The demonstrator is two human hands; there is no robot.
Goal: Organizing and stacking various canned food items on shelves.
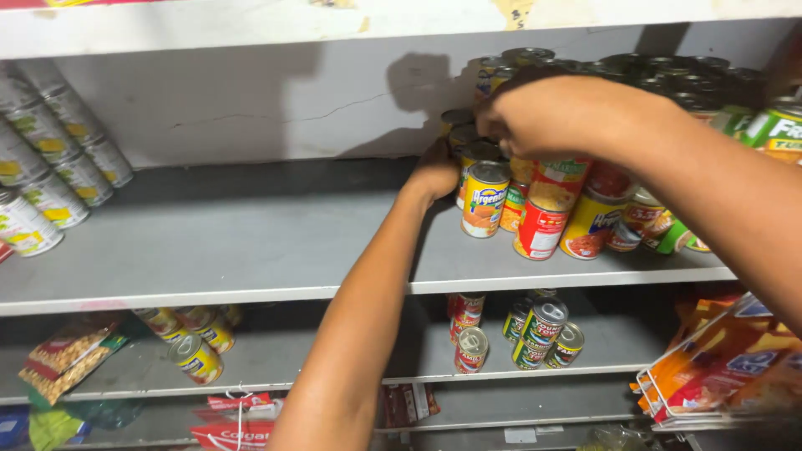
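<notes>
Head view: grey shelf (251,250) seen, cans (535,209) stacked at its right. Left hand (434,174) is pressed against the stack's left side, grip not discernible. Right hand (543,113) is closed over an upper can (476,153)

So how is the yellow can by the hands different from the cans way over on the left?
The yellow can stands upright at the front of the shelf; the left cans are tilted and stacked in a pile. The yellow can has a bright yellow-orange label; the left cans look white with small green and yellow marks. Both are round metal cans on the same grey shelf.
</notes>
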